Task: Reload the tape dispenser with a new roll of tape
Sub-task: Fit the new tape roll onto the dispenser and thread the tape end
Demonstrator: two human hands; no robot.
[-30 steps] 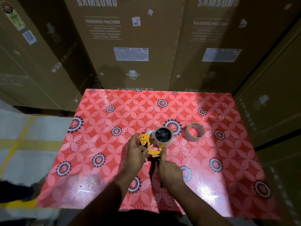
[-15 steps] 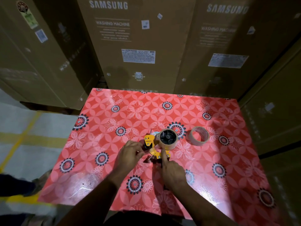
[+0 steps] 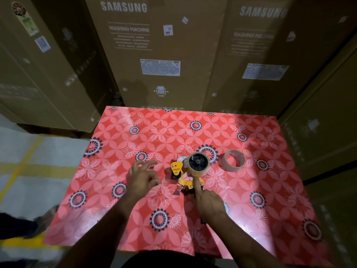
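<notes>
Cardboard boxes [image 3: 160, 55] surround the red table [image 3: 260, 200], where a roll [image 3: 198, 163] already sits on the dispenser [image 3: 183, 175]; the right hand [image 3: 209, 202] grips its handle, the left hand [image 3: 142, 176] hovers loose-fingered, and threading probably remains.

The right hand [image 3: 209, 202] covers the handle of the yellow metal tape dispenser [image 3: 182, 176], both forearms run off the bottom edge, and the brown cardboard boxes' [image 3: 160, 55] small print blurs.
</notes>
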